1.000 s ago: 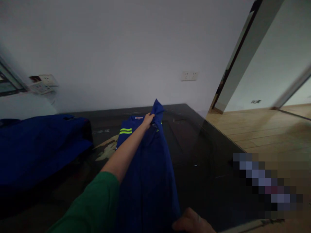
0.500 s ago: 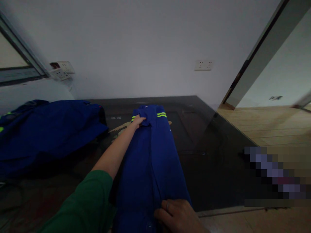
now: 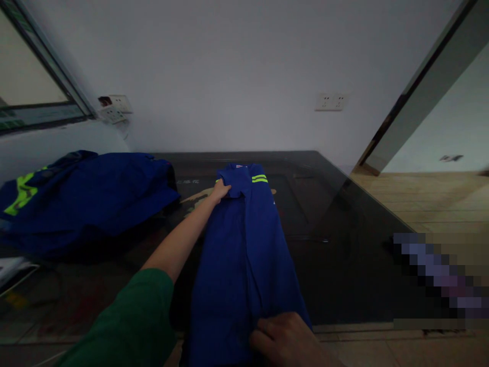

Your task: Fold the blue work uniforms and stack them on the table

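A blue work jacket [image 3: 263, 239] with yellow-green stripes lies folded into a long narrow shape on a dark glossy tabletop [image 3: 344, 265]. Its collar end, with a small pale label, points toward the wall. My left hand [image 3: 220, 190] reaches far forward and is closed on the cloth at the left side near the collar. Close to me, my right hand [image 3: 284, 336] has its fingers curled on the jacket's lower part at the right. The fingertips of that hand are partly hidden.
Another blue garment [image 3: 99, 199] with yellow-green strips is heaped at the left. Wall sockets [image 3: 331, 102] sit above the table's far edge. A pixelated patch [image 3: 439, 275] covers something at the right. Below the heap lie a white item [image 3: 13, 270] and cables.
The camera view has shifted left, so everything appears farther right. Both hands keep to about the same spots on the jacket, whose near part looks slightly more spread.
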Tool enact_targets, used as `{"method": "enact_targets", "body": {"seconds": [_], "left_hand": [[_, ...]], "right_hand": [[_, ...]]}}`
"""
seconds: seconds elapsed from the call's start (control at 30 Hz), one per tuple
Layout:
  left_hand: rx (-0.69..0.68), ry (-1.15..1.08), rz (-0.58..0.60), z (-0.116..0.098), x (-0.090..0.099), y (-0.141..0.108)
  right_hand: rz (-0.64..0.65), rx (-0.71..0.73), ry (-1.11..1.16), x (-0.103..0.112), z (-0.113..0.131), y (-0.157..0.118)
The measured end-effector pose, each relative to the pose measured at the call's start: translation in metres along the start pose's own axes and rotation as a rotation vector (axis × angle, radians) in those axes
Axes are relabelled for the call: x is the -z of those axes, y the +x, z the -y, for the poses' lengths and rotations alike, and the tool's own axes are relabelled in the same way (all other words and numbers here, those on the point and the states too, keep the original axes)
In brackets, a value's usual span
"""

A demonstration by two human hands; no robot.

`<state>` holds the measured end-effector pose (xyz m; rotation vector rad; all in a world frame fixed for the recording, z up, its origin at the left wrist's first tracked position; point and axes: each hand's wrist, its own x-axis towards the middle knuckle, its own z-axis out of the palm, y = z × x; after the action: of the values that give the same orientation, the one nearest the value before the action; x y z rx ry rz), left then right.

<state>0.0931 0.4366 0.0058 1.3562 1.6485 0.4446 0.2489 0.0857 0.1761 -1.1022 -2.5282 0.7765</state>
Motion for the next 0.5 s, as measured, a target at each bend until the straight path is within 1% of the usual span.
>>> {"method": "enact_targets", "body": {"seconds": [0.07,0.2,0.27,0.4,0.43,0.5], "left_hand": [[0.018,-0.012,0.012,0.003,0.0,-0.003],[0.039,-0.036,0.04,0.005,-0.001,-0.005],[0.04,-0.049,0.049,0.005,-0.002,-0.005],[0.039,-0.075,0.055,0.005,-0.002,-0.006],[0.039,-0.082,0.058,0.005,-0.001,-0.006],[0.042,-0.091,0.061,0.006,-0.001,-0.007]], "right_hand": [[0.025,0.007,0.013,-0.002,0.001,0.001],[0.0,0.032,0.056,0.004,0.003,0.001],[0.012,0.04,0.06,-0.001,0.002,0.001],[0.116,0.04,0.09,-0.022,0.0,-0.001],[0.137,0.044,0.128,-0.023,-0.002,-0.001],[0.163,0.052,0.262,-0.018,-0.007,-0.002]]}}
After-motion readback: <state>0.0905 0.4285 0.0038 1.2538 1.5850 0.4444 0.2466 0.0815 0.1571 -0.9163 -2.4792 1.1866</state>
